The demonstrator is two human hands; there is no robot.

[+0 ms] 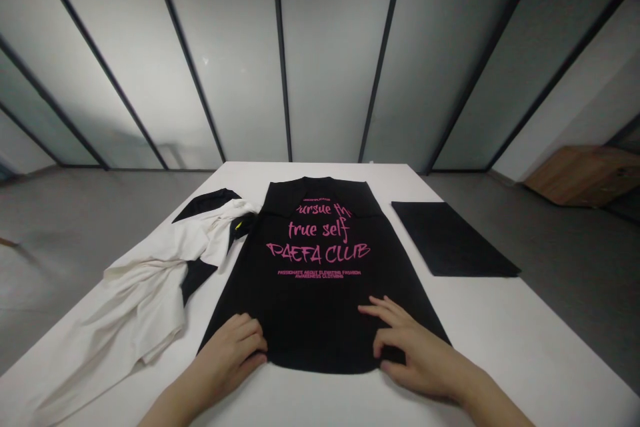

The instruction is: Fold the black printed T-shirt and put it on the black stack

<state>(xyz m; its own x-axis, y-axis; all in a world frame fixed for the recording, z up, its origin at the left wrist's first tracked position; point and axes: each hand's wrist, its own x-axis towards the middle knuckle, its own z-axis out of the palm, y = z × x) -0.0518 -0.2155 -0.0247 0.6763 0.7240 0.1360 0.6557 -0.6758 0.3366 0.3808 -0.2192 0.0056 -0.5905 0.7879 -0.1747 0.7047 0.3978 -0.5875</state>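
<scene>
A black T-shirt [320,320] with pink lettering lies flat on the white table, its neck end away from me and its hem toward me. At the left part of the hem, my left hand [240,347] has its fingers curled over the cloth and the thumb low beside them, closed on the edge. My right hand [407,350] is at the right part of the hem. Its thumb and forefinger close on the edge there, while the other fingers stretch out over the fabric. The cloth between the fingertips is mostly hidden.
White and black crumpled clothing [150,293] lies along the left side of the white table [540,340]. A flat, dark folded rectangle [450,240] rests at the right. Frosted panels [325,67] stand behind the table, and a wooden object [580,177] is on the floor far right.
</scene>
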